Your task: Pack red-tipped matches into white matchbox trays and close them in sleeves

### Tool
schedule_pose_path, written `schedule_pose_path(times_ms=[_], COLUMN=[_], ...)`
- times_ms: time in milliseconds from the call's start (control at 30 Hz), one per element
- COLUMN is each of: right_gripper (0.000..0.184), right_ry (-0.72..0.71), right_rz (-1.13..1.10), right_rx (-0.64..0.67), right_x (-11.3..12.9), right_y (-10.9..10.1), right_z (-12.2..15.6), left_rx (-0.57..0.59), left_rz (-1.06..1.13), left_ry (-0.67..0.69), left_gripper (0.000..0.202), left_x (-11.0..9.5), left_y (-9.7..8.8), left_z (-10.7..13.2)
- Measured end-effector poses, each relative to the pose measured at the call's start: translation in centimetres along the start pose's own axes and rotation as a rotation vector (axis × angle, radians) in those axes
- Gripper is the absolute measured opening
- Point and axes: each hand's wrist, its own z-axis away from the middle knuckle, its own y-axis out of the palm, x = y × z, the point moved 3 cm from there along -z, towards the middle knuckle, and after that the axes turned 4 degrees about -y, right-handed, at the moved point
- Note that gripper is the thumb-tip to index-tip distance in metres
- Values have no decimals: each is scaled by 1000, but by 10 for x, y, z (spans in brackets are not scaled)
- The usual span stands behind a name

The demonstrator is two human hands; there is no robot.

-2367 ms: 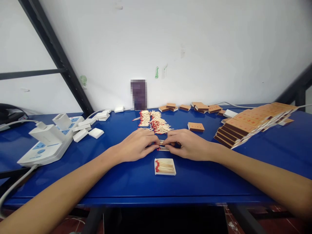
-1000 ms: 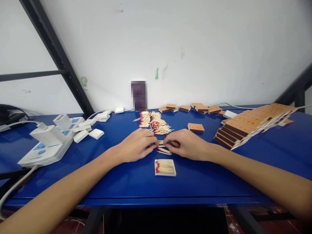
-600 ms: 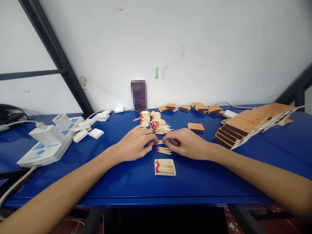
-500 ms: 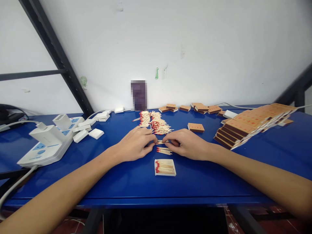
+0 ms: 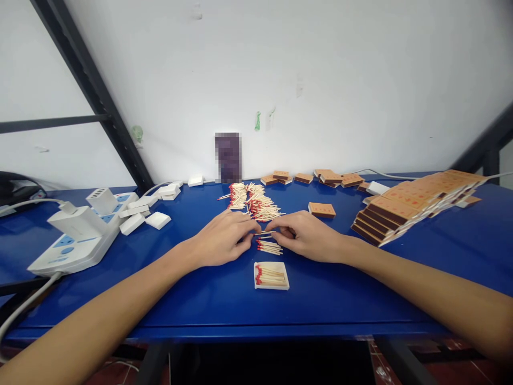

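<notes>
Wall (image 5: pixel 340 107): white, bears green marks (image 5: pixel 257 121)
Table (image 5: pixel 340 299): glossy blue
Frame (image 5: pixel 88 85): dark, slants at left
Floor (image 5: pixel 457 363): reddish, tiled

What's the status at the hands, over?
Left hand and right hand at loose matches, grip unclear. White tray on the near side, holding more matches. In between: small match row.

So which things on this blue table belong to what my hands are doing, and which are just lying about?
Seemingly part of it:
loose matches
match heap
tray holding matches
white matchbox trays
orange matchboxes

Seemingly lying about:
white power strip
white chargers
blurred dark rectangle
</notes>
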Motion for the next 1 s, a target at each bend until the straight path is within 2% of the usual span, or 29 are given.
schedule_pose_path(times_ms=[167,367,533,633,800,1000], right_gripper=[26,36,18,14,14,22], right_ry=[27,18,16,-15,-62,-74], right_rz=[17,48,27,6,21,127], right_rx=[48,60,-8,-37,-25,14], right_x=[-1,6,2,0,0,2], right_y=[-1,-3,3,6,7,5], right_z=[0,2,0,-1,1,2], left_rx=[16,36,2,-2,3,18], left_rz=[-8,-43,-80,-97,-86,28], left_ry=[-32,-66,-16,-22,-34,-81], left_gripper=[26,45,34,30,31,20], left_x=[-2,-4,-7,-8,-10,-11], left_y=[-2,-2,0,1,1,3], left_z=[2,3,0,-2,-6,-8])
